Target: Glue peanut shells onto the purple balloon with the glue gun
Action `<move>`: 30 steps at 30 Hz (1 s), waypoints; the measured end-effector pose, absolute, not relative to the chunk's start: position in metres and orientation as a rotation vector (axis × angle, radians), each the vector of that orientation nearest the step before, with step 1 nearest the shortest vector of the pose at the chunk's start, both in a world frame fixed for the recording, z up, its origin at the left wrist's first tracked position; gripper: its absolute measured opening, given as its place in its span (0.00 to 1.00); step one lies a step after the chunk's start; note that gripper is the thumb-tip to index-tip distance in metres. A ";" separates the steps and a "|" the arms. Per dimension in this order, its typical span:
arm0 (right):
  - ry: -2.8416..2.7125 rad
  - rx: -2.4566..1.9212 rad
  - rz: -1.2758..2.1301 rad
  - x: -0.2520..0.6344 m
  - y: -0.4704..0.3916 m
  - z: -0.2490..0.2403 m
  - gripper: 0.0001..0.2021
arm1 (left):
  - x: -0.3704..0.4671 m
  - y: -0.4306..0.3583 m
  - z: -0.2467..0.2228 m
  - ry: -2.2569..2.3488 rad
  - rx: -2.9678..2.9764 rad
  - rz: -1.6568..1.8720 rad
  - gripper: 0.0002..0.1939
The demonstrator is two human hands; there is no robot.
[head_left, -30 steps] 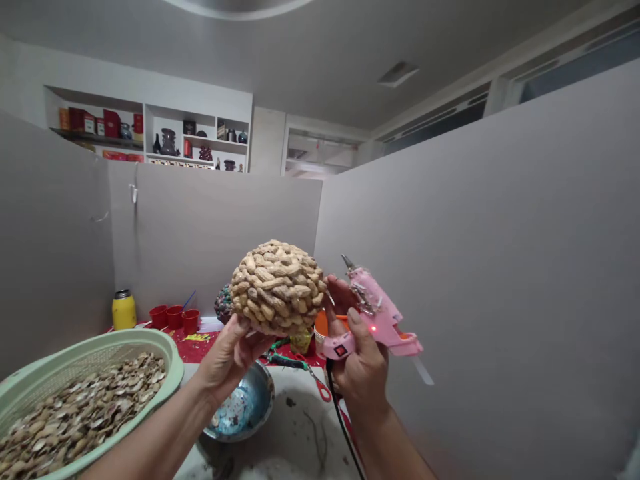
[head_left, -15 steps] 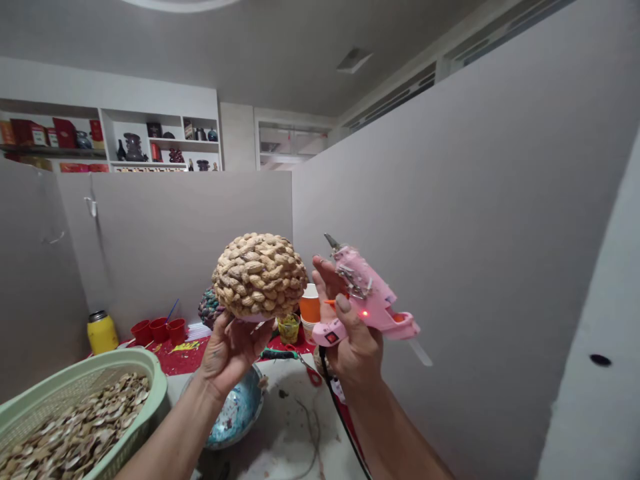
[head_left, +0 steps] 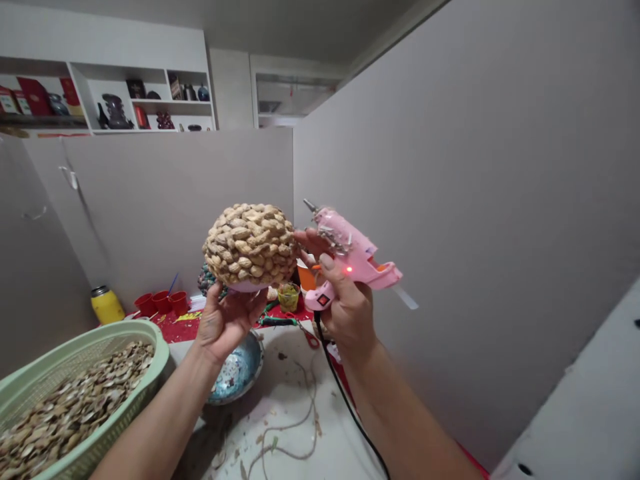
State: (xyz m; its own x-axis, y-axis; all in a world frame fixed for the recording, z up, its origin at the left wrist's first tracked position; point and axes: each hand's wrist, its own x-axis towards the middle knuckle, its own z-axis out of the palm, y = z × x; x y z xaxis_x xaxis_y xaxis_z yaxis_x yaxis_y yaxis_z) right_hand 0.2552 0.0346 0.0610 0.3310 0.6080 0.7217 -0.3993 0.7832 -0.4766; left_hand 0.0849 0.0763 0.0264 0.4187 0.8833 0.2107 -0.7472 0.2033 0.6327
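Note:
A dome covered in peanut shells (head_left: 250,243) is held up in front of me, its pale underside showing at the bottom. My left hand (head_left: 230,320) grips it from below. In my right hand (head_left: 350,310) is a pink hot glue gun (head_left: 355,250) with a red light on and a translucent glue stick poking from its rear. The metal nozzle points up and left, apart from the shells. Outstretched fingers of that same hand reach to the dome's right side and seem to touch it.
A green basket (head_left: 163,347) of shell pieces stands at left. Below the dome sits a blue-speckled bowl (head_left: 237,370). Behind are red cups (head_left: 161,303), a yellow bottle (head_left: 107,305) and scissors (head_left: 310,337). String (head_left: 285,427) lies on the white table; a grey partition (head_left: 475,200) rises at right.
My view has tilted down, showing more of the table. The right hand's fingers have come closer to the dome, now at its side. Both hands keep their holds.

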 end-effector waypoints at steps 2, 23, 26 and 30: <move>-1.030 -0.218 0.652 0.256 0.031 0.064 0.15 | 0.083 0.076 0.029 0.211 0.748 1.163 0.24; -0.900 -0.249 0.803 0.254 0.046 0.060 0.09 | 0.053 0.059 0.019 0.438 1.026 1.343 0.23; -0.856 -0.286 0.929 0.240 0.054 0.052 0.13 | 0.042 0.050 0.012 0.553 1.079 1.413 0.23; -0.795 -0.400 1.100 0.223 0.074 0.032 0.16 | 0.023 0.038 0.008 0.765 1.143 1.538 0.26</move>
State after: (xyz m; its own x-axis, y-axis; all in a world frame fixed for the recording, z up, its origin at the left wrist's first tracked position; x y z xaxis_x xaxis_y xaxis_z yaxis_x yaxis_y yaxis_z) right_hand 0.2232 0.0741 0.0325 0.2223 0.9022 0.3697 -0.6339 0.4218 -0.6483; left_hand 0.0229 0.0385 0.0076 -0.0210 0.9592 0.2819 -0.3544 -0.2708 0.8950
